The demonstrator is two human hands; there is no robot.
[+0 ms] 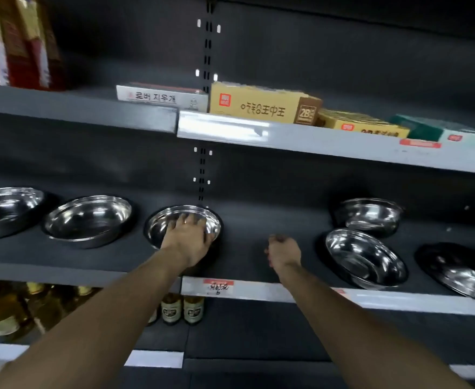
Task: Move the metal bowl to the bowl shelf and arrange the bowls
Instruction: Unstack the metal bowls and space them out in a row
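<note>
Several shiny metal bowls stand on the dark bowl shelf. My left hand grips the near rim of the middle bowl, fingers inside it. Two more bowls sit to its left, one beside it and one at the frame's edge. My right hand hovers over the bare shelf stretch, fingers curled and holding nothing. Right of it lie a tilted bowl, a bowl behind that, and another at the far right.
The upper shelf holds flat boxes, a white one and yellow ones. Red and gold packages stand at top left. Bottles fill the shelf below. A price tag marks the shelf edge.
</note>
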